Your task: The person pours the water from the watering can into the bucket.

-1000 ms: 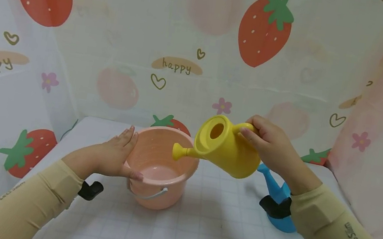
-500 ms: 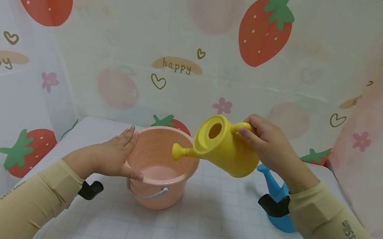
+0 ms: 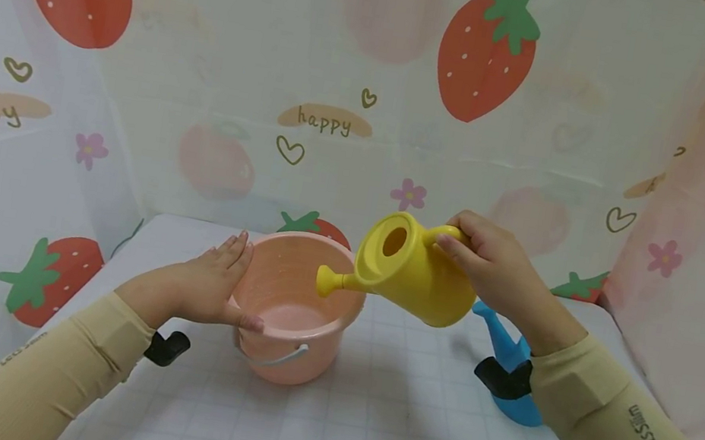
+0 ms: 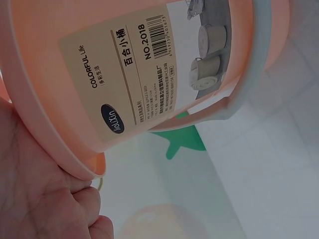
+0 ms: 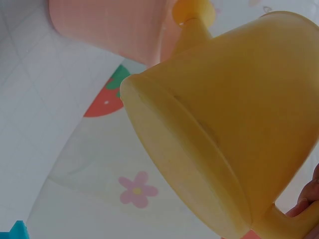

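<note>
A yellow watering can (image 3: 416,272) is tipped toward the left, its round sprinkler head (image 3: 329,281) over the opening of a pink bucket (image 3: 303,357). My right hand (image 3: 492,257) grips the can's handle near the top, thumb along it. In the right wrist view the can's base (image 5: 184,154) faces the camera, and only a bit of the fingers shows at the edge. The left hand (image 3: 204,285) rests on the bucket's left rim with straight fingers, thumb at the front rim. A printed label (image 4: 124,74) on the bucket's side fills the left wrist view. No water shows at the spout.
A blue watering can (image 3: 516,408) stands at the right, partly hidden behind the right sleeve and the black wrist camera (image 3: 503,379). The bucket's pale handle (image 3: 275,358) hangs down in front. A strawberry-print cloth (image 3: 339,41) forms walls around the white gridded table (image 3: 360,437).
The yellow watering can and right hand have shifted very slightly left, the tilt about the same. The left hand and bucket stay put.
</note>
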### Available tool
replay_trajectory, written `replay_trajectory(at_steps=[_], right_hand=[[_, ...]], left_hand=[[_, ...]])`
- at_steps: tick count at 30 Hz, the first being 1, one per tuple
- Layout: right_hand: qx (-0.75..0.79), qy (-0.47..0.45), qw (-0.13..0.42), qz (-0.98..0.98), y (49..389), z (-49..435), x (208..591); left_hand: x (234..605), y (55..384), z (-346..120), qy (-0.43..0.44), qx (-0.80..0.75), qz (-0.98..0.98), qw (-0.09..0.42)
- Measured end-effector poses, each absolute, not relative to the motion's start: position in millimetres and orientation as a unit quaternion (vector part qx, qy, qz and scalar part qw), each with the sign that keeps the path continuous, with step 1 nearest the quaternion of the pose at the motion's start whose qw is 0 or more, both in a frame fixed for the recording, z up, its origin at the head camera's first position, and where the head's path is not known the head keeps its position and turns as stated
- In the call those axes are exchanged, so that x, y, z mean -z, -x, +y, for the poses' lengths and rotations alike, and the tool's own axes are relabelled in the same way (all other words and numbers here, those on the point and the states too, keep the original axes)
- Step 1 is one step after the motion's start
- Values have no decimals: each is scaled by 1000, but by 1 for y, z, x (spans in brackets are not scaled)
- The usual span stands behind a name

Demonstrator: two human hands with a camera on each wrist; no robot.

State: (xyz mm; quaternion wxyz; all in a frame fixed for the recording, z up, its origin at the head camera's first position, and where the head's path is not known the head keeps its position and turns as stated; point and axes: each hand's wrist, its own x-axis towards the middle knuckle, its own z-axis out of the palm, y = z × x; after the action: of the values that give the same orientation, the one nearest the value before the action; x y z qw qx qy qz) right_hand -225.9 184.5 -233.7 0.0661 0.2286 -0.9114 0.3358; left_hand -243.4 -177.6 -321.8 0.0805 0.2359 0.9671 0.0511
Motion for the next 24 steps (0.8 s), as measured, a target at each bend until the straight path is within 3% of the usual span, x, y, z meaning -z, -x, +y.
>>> replay_trajectory(at_steps=[24], right_hand=[[-335, -238, 65, -909, 226, 184, 230]], left_hand=[[319, 241, -176, -231, -56, 967, 89]])
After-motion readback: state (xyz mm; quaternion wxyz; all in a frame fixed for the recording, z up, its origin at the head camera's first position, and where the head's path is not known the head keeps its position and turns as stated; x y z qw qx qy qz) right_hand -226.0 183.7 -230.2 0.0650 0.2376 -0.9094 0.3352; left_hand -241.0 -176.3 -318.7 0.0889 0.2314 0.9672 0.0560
